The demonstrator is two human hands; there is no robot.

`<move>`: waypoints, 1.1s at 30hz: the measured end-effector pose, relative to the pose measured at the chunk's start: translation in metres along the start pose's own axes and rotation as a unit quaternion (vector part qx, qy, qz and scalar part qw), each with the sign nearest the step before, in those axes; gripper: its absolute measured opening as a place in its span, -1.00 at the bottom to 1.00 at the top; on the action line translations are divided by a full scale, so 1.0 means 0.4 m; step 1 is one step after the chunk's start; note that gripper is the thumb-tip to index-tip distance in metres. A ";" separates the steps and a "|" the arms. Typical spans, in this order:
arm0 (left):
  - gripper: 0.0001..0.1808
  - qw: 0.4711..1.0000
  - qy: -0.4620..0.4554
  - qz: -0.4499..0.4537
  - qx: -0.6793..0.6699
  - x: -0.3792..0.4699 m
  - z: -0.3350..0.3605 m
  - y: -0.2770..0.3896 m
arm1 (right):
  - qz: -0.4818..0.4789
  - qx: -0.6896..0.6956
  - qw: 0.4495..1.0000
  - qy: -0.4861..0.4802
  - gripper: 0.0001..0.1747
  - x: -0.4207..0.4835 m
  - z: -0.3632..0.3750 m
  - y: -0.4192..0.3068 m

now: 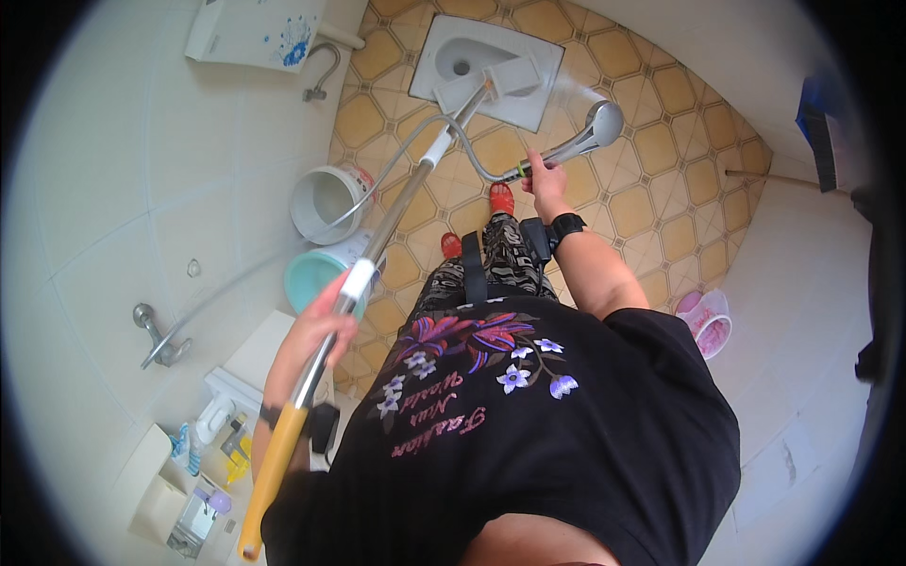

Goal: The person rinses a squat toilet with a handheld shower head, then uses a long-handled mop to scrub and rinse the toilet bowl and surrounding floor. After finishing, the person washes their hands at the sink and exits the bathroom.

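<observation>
My left hand (318,329) is closed around the metal pole of a long-handled floor mop or scrubber (400,212) with a yellow grip. Its pale rectangular head (514,76) rests over the white ceramic squat toilet (488,44) set in the tiled floor. My right hand (546,180) grips the handle of a chrome shower head (603,124), held to the right of the toilet. Fine water spray shows between the shower head and the toilet's right edge. The silvery shower hose (396,156) runs from the handle across the mop pole towards the wall tap (164,347).
Two buckets, one white (304,205) and one turquoise inside (294,276), stand by the left wall. A small tub (713,334) with pink contents is on the right. Toiletries fill a shelf (152,495) at lower left. A cistern (251,35) hangs at upper left.
</observation>
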State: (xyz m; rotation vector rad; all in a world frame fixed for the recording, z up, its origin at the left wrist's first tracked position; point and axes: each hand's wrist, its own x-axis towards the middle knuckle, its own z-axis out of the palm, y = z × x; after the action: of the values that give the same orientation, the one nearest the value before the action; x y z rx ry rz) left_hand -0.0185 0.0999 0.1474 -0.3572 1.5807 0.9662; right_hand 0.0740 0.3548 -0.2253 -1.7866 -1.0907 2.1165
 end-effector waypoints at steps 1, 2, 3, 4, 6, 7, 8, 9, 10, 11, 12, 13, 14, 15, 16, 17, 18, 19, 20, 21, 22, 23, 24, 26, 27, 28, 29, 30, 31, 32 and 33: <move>-0.18 1.000 -0.011 -0.007 -0.011 -0.016 0.002 -0.003 | -0.017 0.003 1.000 -0.002 -0.55 0.005 0.000 -0.009; -0.17 0.999 -0.022 -0.009 -0.025 -0.043 0.003 -0.008 | -0.032 0.001 0.999 -0.005 -0.54 0.005 -0.002 -0.017; -0.17 0.997 -0.066 0.004 -0.045 -0.056 0.005 -0.010 | -0.039 -0.007 0.999 0.000 -0.53 0.005 -0.004 -0.027; -0.16 0.998 -0.041 -0.014 -0.056 -0.073 0.005 -0.012 | -0.053 -0.003 0.999 0.007 -0.52 0.005 -0.006 -0.039; -0.16 0.997 -0.022 -0.023 -0.066 -0.087 0.006 -0.006 | -0.077 0.020 0.997 0.016 -0.52 0.007 -0.009 -0.065; -0.17 0.997 -0.012 -0.018 -0.077 -0.094 0.007 0.000 | -0.091 0.031 0.995 0.022 -0.53 0.007 -0.012 -0.077; -0.16 0.997 -0.023 -0.020 -0.071 -0.095 0.009 0.007 | -0.092 0.038 0.994 0.036 -0.53 0.006 -0.015 -0.089; -0.16 0.998 -0.031 -0.029 -0.056 -0.101 0.010 0.016 | -0.100 0.047 0.993 0.045 -0.52 0.005 -0.016 -0.101; -0.16 0.998 -0.035 -0.029 -0.045 -0.102 0.012 0.026 | -0.117 0.058 0.990 0.053 -0.52 0.003 -0.017 -0.111; -0.16 0.998 -0.042 -0.039 -0.028 -0.107 0.014 0.036 | -0.106 0.060 0.991 0.055 -0.52 0.000 -0.018 -0.118; -0.16 0.999 -0.032 -0.032 -0.017 -0.110 0.013 0.047 | -0.103 0.064 0.991 0.056 -0.52 -0.005 -0.018 -0.123; -0.16 0.999 -0.026 -0.035 0.001 -0.112 0.013 0.058 | -0.095 0.064 0.992 0.056 -0.52 -0.008 -0.018 -0.128; -0.15 0.997 -0.003 -0.066 0.042 -0.115 0.010 0.069 | -0.091 0.067 0.993 0.043 -0.53 -0.014 -0.015 -0.129; -0.15 0.999 -0.021 -0.026 0.039 -0.113 0.008 0.082 | -0.082 0.067 0.994 0.030 -0.54 -0.018 -0.013 -0.131; -0.15 0.998 -0.024 -0.017 0.055 -0.111 0.002 0.095 | -0.071 0.064 0.995 0.023 -0.54 -0.023 -0.007 -0.130; -0.14 0.997 -0.026 0.001 0.069 -0.102 -0.001 0.110 | -0.067 0.081 0.994 0.022 -0.55 -0.025 -0.003 -0.130; -0.14 0.997 -0.034 0.012 0.068 -0.095 -0.007 0.127 | -0.061 0.097 0.993 0.027 -0.56 -0.025 0.004 -0.130; -0.14 0.995 -0.023 0.002 0.093 -0.081 -0.007 0.146 | -0.057 0.115 0.991 0.027 -0.57 -0.023 0.010 -0.130; -0.14 0.994 -0.021 0.009 0.110 -0.067 -0.008 0.169 | -0.048 0.127 0.991 0.022 -0.59 -0.017 0.016 -0.132; -0.14 0.992 -0.031 0.022 0.122 -0.048 -0.005 0.194 | -0.041 0.141 0.989 0.027 -0.57 -0.009 0.020 -0.134; -0.14 0.988 -0.022 0.015 0.150 -0.026 0.002 0.222 | -0.033 0.154 0.987 0.026 -0.55 0.004 0.023 -0.138; -0.14 0.986 -0.014 0.017 0.166 -0.008 0.011 0.250 | -0.012 0.163 0.986 0.030 -0.54 0.016 0.025 -0.139; -0.14 0.983 -0.011 0.016 0.184 0.027 0.022 0.285 | -0.005 0.172 0.984 0.038 -0.54 0.032 0.027 -0.145; -0.15 0.973 0.010 0.018 0.230 0.103 0.046 0.348 | 0.004 0.186 0.982 0.034 -0.60 0.066 0.027 -0.152; -0.15 0.976 -0.007 0.022 0.218 0.144 0.055 0.376 | 0.014 0.189 0.981 0.037 -0.62 0.081 0.027 -0.154; -0.15 0.978 -0.012 0.023 0.208 0.175 0.055 0.401 | 0.017 0.191 0.981 0.034 -0.63 0.094 0.029 -0.154; -0.15 0.981 -0.028 0.029 0.192 0.207 0.056 0.416 | 0.011 0.196 0.980 0.034 -0.63 0.106 0.030 -0.154; -0.17 0.983 -0.032 0.041 0.176 0.223 0.046 0.432 | 0.007 0.201 0.979 0.030 -0.64 0.116 0.032 -0.154; -0.18 0.984 -0.027 0.034 0.173 0.244 0.039 0.437 | 0.007 0.199 0.980 0.026 -0.64 0.122 0.034 -0.152; -0.19 0.986 -0.030 0.035 0.160 0.261 0.031 0.438 | 0.015 0.209 0.978 0.023 -0.62 0.125 0.037 -0.150; -0.20 0.988 -0.038 0.064 0.136 0.273 0.022 0.437 | 0.018 0.221 0.975 0.024 -0.61 0.128 0.041 -0.151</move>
State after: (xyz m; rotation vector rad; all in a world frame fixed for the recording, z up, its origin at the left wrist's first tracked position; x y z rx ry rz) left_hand -0.1631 0.2436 0.1136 -0.0277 1.6544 0.8369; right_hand 0.0259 0.4197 -0.2281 -1.6377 -0.5178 2.1107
